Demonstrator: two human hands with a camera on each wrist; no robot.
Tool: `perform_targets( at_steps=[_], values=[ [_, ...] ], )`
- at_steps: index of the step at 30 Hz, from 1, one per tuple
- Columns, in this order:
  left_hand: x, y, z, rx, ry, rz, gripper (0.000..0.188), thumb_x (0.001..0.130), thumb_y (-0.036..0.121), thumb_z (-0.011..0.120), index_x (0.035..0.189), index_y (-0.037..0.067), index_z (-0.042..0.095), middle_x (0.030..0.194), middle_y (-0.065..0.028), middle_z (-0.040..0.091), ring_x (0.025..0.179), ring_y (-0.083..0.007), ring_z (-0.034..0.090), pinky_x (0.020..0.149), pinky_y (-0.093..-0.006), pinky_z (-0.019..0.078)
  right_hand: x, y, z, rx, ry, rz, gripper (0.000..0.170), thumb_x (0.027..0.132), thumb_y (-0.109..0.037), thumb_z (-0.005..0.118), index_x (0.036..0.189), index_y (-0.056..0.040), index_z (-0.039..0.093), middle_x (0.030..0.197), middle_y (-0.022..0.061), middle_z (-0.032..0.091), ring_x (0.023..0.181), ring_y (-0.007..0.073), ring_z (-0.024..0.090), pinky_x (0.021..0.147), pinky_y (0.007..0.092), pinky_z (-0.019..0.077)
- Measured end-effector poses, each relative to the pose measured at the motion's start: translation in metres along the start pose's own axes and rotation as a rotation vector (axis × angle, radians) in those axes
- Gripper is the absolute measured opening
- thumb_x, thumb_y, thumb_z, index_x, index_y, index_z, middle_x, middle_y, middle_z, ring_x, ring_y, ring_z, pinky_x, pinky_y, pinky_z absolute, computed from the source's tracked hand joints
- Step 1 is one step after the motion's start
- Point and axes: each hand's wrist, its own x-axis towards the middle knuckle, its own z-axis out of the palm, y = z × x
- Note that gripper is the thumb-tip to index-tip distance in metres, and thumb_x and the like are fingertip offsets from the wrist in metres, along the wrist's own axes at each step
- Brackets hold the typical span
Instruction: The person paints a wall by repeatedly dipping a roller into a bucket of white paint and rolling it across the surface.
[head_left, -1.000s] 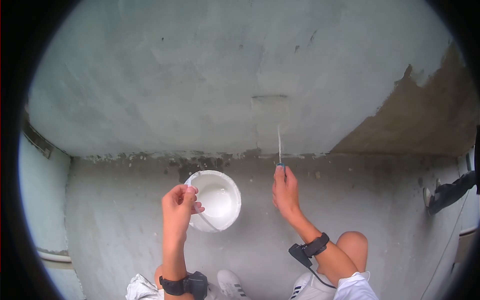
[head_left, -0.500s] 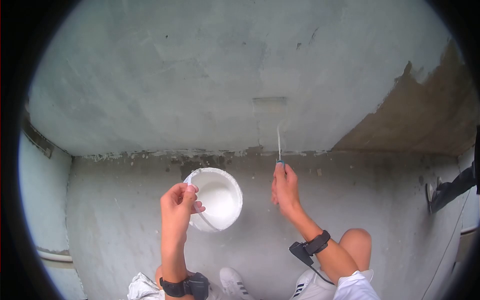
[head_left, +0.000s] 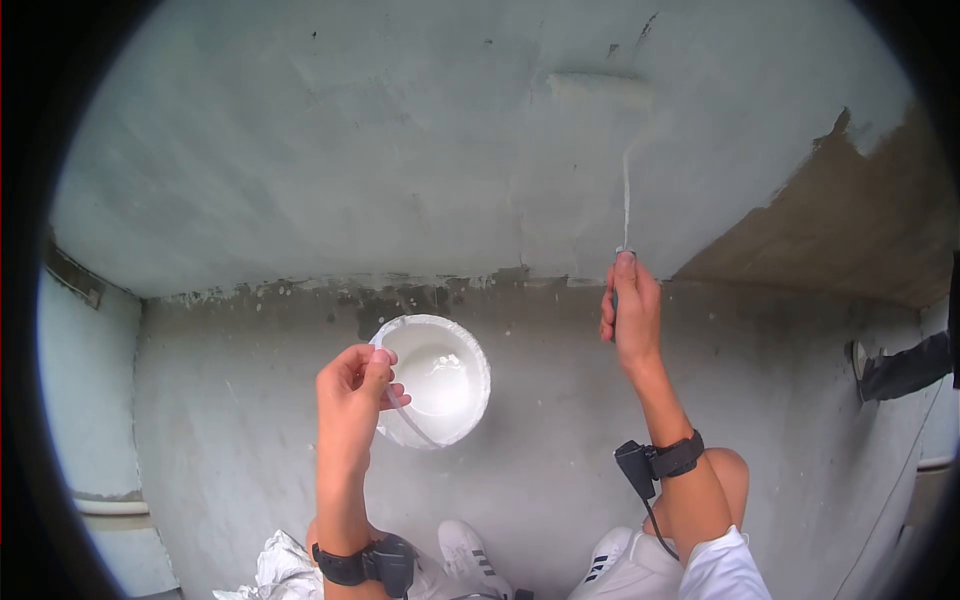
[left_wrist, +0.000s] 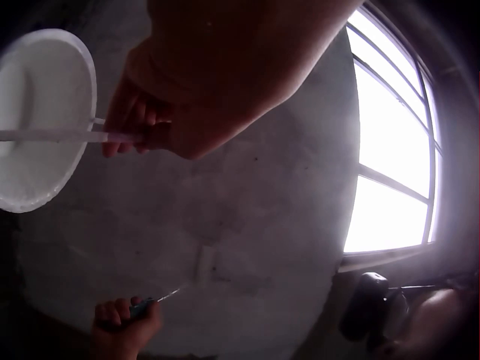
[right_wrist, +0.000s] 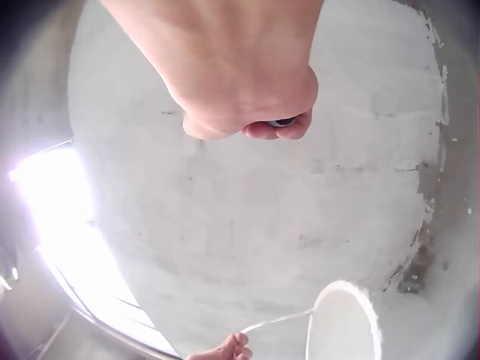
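My right hand (head_left: 636, 312) grips the handle of a paint roller (head_left: 627, 195). The roller's whitish sleeve lies against the pale wall above the hand and nearly blends into it. In the left wrist view, the roller's blue-green handle (left_wrist: 141, 307) shows in the fist. The right wrist view has the back of the hand over most of the handle. My left hand (head_left: 350, 400) pinches the white handle (left_wrist: 56, 136) of a bucket (head_left: 481, 385), with some fingers loosely curled. White paint (head_left: 437, 372) lies inside the bucket, which tilts slightly toward me.
The wall (head_left: 380, 150) meets the grey floor (head_left: 540, 430) along a paint-spattered edge. A brown unpainted patch (head_left: 830, 225) spreads on the right. Another person's dark-clothed leg (head_left: 908, 370) stands at far right. A bright window (left_wrist: 397, 150) shows in the left wrist view.
My right hand has moved up and to the right, carrying the roller higher on the wall. The left hand still holds the bucket handle, almost in place.
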Motion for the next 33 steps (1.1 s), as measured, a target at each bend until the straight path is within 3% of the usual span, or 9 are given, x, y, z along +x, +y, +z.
perform_targets(
  at_steps=[2,5,12,17,21,23,26,29,33],
  values=[
    [0.0,-0.001,-0.001,-0.001,-0.008,0.003,0.023,0.097,0.021,0.057,0.093,-0.001,0.064,0.079,-0.0031,0.055,0.065,-0.0121,0.059,0.064,-0.0279,0.0577,0.006,0.02,-0.003,-0.04,-0.006,0.033,0.048,0.103,-0.046,0.041,0.076,-0.0069,0.044,0.059,-0.0023,0.036,0.05,0.0092,0.033,0.044,0.0287,0.0313],
    [0.0,-0.001,-0.001,-0.004,-0.022,-0.001,0.024,0.097,0.022,0.057,0.093,-0.001,0.064,0.079,-0.0031,0.055,0.065,-0.0121,0.059,0.064,-0.028,0.0576,0.013,0.071,-0.001,-0.269,0.133,-0.089,0.048,0.103,-0.043,0.042,0.078,-0.002,0.045,0.063,0.002,0.039,0.058,0.0138,0.038,0.056,0.0328,0.0371],
    [-0.001,-0.007,-0.002,-0.011,-0.003,-0.011,0.023,0.096,0.022,0.058,0.093,0.0,0.064,0.079,-0.0028,0.056,0.066,-0.0125,0.059,0.065,-0.0285,0.0576,-0.017,0.163,0.006,-0.392,0.077,0.205,0.049,0.102,-0.041,0.039,0.081,0.0021,0.048,0.07,0.0134,0.048,0.069,0.0245,0.046,0.069,0.0409,0.0408],
    [-0.004,-0.001,0.002,-0.002,0.015,0.0,0.022,0.096,0.022,0.058,0.093,0.0,0.064,0.08,-0.0028,0.056,0.067,-0.0123,0.059,0.066,-0.0288,0.0576,-0.019,0.188,-0.001,-0.47,0.053,0.323,0.051,0.102,-0.041,0.036,0.083,0.0047,0.049,0.075,0.019,0.052,0.077,0.0312,0.052,0.078,0.0445,0.0417],
    [-0.005,0.008,0.002,0.005,0.003,-0.016,0.023,0.096,0.022,0.058,0.094,0.0,0.064,0.08,-0.0027,0.056,0.067,-0.0125,0.059,0.066,-0.0285,0.0574,-0.015,0.198,0.003,-0.361,0.039,0.393,0.051,0.102,-0.042,0.037,0.08,0.002,0.05,0.071,0.0152,0.053,0.063,0.027,0.052,0.061,0.0423,0.0434],
    [-0.004,0.012,0.003,0.021,0.015,-0.002,0.022,0.096,0.022,0.058,0.094,0.0,0.064,0.08,-0.0025,0.055,0.067,-0.0123,0.059,0.066,-0.0283,0.0573,-0.019,0.167,0.007,-0.225,0.023,0.572,0.049,0.102,-0.042,0.038,0.078,-0.0012,0.05,0.069,0.0109,0.052,0.053,0.0221,0.049,0.049,0.0396,0.0412],
    [-0.005,0.014,0.004,0.039,0.035,-0.014,0.022,0.096,0.021,0.057,0.093,0.0,0.064,0.08,-0.0023,0.055,0.067,-0.0119,0.059,0.066,-0.0282,0.0573,0.009,0.186,-0.006,-0.074,-0.063,0.711,0.042,0.101,-0.04,0.041,0.076,-0.0077,0.048,0.065,0.0037,0.049,0.043,0.0138,0.038,0.038,0.0327,0.0317],
    [-0.003,0.012,0.002,0.045,0.035,-0.02,0.022,0.096,0.021,0.057,0.092,0.0,0.064,0.079,-0.0025,0.055,0.066,-0.0116,0.059,0.065,-0.0283,0.0576,0.029,0.197,-0.011,0.112,-0.147,0.761,0.034,0.101,-0.034,0.045,0.078,-0.0099,0.046,0.063,0.0007,0.045,0.044,0.0103,0.035,0.04,0.0291,0.0298],
    [-0.002,0.001,0.002,0.0,0.039,-0.012,0.024,0.096,0.022,0.058,0.092,-0.001,0.064,0.079,-0.0027,0.055,0.066,-0.0117,0.059,0.065,-0.0284,0.0581,0.059,0.183,-0.013,0.416,-0.091,0.803,0.026,0.1,-0.027,0.048,0.085,-0.0066,0.047,0.064,0.0001,0.046,0.045,0.0082,0.036,0.04,0.0272,0.0291]
  ],
)
